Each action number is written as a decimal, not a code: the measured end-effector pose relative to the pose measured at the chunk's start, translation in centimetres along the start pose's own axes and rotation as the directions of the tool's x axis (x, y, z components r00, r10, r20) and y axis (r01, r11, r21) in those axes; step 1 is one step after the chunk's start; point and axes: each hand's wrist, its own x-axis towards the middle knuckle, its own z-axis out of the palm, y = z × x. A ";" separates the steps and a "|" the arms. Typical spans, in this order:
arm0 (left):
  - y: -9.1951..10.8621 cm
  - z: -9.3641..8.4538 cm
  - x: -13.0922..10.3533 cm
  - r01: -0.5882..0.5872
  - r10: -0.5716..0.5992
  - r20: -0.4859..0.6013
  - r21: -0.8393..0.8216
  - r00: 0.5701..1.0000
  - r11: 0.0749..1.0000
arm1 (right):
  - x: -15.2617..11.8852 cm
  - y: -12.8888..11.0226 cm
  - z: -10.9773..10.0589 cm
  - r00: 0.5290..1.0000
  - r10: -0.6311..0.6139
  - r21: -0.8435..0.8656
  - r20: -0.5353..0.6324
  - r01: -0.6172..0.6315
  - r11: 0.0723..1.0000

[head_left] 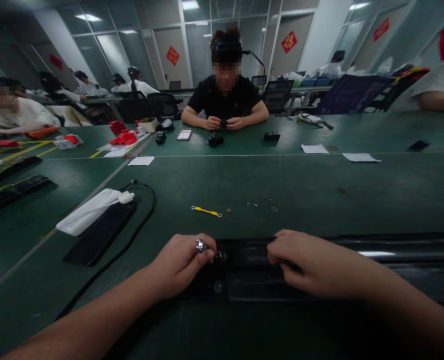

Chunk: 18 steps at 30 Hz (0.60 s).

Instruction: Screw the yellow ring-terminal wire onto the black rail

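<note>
A long black casing (pixel 254 286) lies on my green workbench (pixel 289 185); my left hand (pixel 184 262) pinches tight near its end, my right hand (pixel 302 262) half-curls at its edge, any held part hidden. A knock could roll away the brass nut (pixel 228 210) beside the yellow ring-terminal lead (pixel 206 211).

From my station I see a broad green tabletop (pixel 300 185) crossed by pale seams (pixel 207 155), with dark mesh-backed chairs (pixel 278 95) beyond it. Behind them, glass panels (pixel 197 50) in pale frames (pixel 185 45) line the room, between white pillars (pixel 325 30) and grey-brown doors (pixel 162 42) hung with red diamond-shaped signs (pixel 289 42). Bright light panels (pixel 190 5) shine near the top; which are reflections, I cannot tell
</note>
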 end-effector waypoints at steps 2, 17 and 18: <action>0.0 0.0 0.0 0.010 -0.010 -0.001 -0.021 1.000 1.000 | 0.0 0.1 0.0 1.000 0.003 0.000 0.000 -0.003 1.000; -0.1 0.4 0.1 0.041 -0.051 -0.087 -0.117 0.995 0.992 | 0.0 0.3 0.2 1.000 -0.001 0.009 -0.016 0.001 1.000; -0.1 0.4 0.1 0.045 -0.056 -0.089 -0.129 0.994 0.991 | 0.0 0.3 0.2 1.000 0.001 0.008 -0.018 -0.001 1.000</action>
